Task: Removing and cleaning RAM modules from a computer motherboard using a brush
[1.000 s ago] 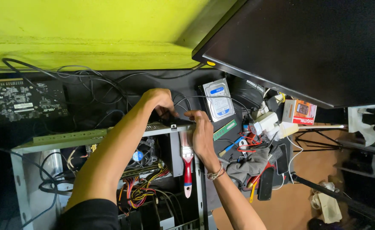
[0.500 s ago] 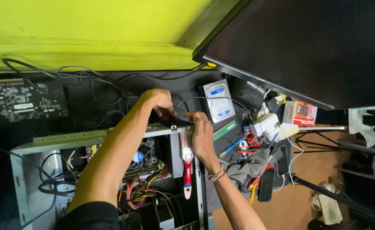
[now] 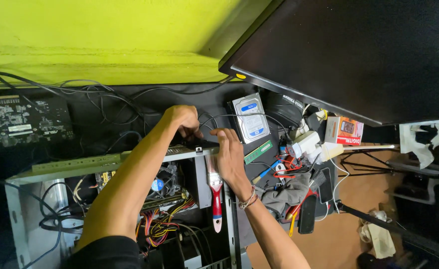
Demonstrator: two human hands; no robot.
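My left hand (image 3: 182, 119) curls over the top corner of the open computer case (image 3: 105, 162), fingers closed on something I can't make out. My right hand (image 3: 229, 154) presses there, fingers half bent. A red-handled brush (image 3: 215, 192) lies inside; wiring remains loose, so work seems unfinished.

Red-handled brush (image 3: 215, 192), yellow-green wall (image 3: 100, 40), green memory stick (image 3: 258, 152).

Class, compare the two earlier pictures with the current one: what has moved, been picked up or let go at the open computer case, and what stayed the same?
Hardly anything changed. The left hand and right hand stay at the top corner of the open computer case, with no clear shift; nothing visibly picked up or released. The paintbrush, hard drive, memory stick and graphics card lie where they were.
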